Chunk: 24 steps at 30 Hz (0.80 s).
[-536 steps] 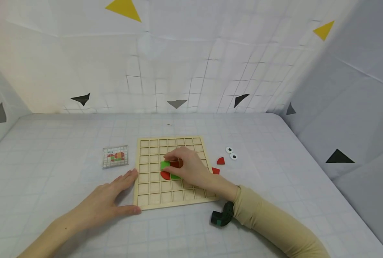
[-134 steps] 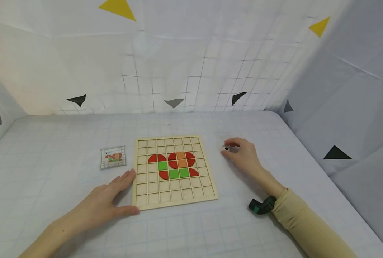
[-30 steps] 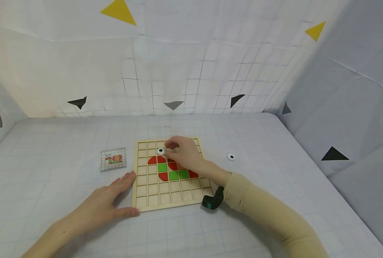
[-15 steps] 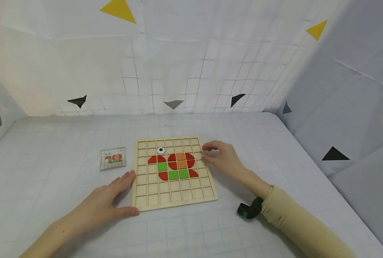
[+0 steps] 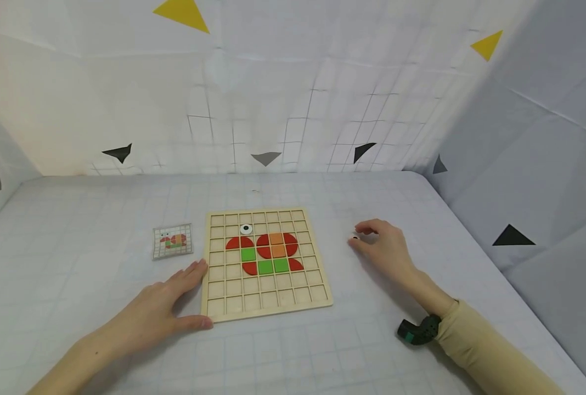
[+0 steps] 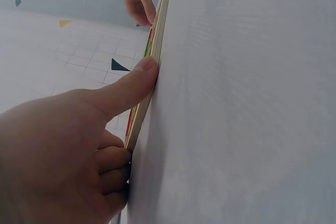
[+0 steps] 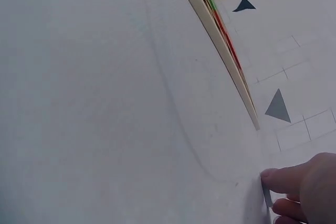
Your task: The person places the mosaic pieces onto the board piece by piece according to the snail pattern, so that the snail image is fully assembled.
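My left hand [image 5: 150,307] rests on the table with fingertips and thumb against the left edge of the wooden grid board [image 5: 268,309]. In the left wrist view, the thumb [image 6: 126,90] touches the board's side. Red, green and orange tiles [image 5: 278,250] form a figure on the board, and one white eye disc [image 5: 246,229] lies above the red half-round at its left. To the right of the board, my right hand [image 5: 392,255] pinches a second eye disc [image 5: 354,237] at table level between thumb and fingers; most of that disc is hidden.
A small pattern card [image 5: 172,241] showing a similar figure on a grid lies left of the board. A black camera [image 5: 418,331] sits at the right wrist below the sleeve [image 5: 495,351]. A white sheet with printed triangles stands behind and at the sides.
The right hand has set one eye disc on the board, let go, and moved right to the second disc. The left hand has stayed at the board's edge.
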Tool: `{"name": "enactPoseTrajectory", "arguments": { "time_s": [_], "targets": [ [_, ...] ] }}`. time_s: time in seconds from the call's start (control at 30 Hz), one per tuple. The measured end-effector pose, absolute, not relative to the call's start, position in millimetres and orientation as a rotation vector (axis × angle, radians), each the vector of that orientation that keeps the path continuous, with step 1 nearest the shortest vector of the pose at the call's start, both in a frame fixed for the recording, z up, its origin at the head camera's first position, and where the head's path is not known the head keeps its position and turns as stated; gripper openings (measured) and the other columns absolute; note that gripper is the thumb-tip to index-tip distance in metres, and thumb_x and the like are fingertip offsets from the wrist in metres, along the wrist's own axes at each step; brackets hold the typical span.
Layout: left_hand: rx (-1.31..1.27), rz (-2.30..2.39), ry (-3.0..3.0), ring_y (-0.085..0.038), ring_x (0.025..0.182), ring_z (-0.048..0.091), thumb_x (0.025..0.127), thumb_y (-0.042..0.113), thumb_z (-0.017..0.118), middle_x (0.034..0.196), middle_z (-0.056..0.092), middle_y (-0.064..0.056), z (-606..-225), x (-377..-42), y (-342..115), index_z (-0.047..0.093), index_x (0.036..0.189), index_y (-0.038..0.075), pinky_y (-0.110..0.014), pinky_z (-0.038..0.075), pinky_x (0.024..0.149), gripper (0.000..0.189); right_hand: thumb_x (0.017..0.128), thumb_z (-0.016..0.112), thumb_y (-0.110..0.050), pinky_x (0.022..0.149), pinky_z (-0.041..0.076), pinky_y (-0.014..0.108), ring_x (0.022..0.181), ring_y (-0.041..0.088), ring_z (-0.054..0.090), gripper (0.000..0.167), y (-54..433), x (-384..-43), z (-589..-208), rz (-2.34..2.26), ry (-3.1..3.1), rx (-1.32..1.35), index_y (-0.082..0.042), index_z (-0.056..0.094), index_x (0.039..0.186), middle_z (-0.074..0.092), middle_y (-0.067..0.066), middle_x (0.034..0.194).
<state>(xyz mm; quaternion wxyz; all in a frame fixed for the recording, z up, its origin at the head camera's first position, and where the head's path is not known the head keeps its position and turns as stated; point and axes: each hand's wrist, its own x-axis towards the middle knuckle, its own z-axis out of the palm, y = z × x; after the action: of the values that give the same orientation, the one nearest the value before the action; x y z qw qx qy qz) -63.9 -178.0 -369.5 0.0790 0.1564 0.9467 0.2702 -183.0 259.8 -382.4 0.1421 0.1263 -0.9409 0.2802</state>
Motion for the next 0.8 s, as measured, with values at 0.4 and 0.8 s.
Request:
{"name": "enactPoseTrajectory", "arguments": {
  "time_s": [0.4,0.8],
  "targets": [
    [0.482,0.815,2.826,-0.040,0.145,0.036,0.073,0.075,0.069,0.161,0.035,-0.009,-369.2,-63.6,-177.5,0.033,0.157,0.016,-0.062,0.035,0.111,0.109,0.084,0.079,-0.004,0.088,0.052,0.048,0.098,0.028,0.066,0.025,262.8,-179.6,-389.4,0.866,-2.647,0.470,-0.006,0.072,0.108,0.073,0.010,0.103],
    [0.474,0.807,2.827,-0.041,0.144,0.036,0.073,0.074,0.070,0.160,0.035,-0.011,-369.3,-64.0,-177.8,0.033,0.157,0.015,-0.063,0.035,0.111,0.109,0.085,0.079,-0.008,0.088,0.052,0.045,0.098,0.027,0.066,0.026,260.3,-178.5,-388.2,0.899,-2.662,0.433,-0.006,0.071,0.110,0.074,0.010,0.103]
  ]
}}
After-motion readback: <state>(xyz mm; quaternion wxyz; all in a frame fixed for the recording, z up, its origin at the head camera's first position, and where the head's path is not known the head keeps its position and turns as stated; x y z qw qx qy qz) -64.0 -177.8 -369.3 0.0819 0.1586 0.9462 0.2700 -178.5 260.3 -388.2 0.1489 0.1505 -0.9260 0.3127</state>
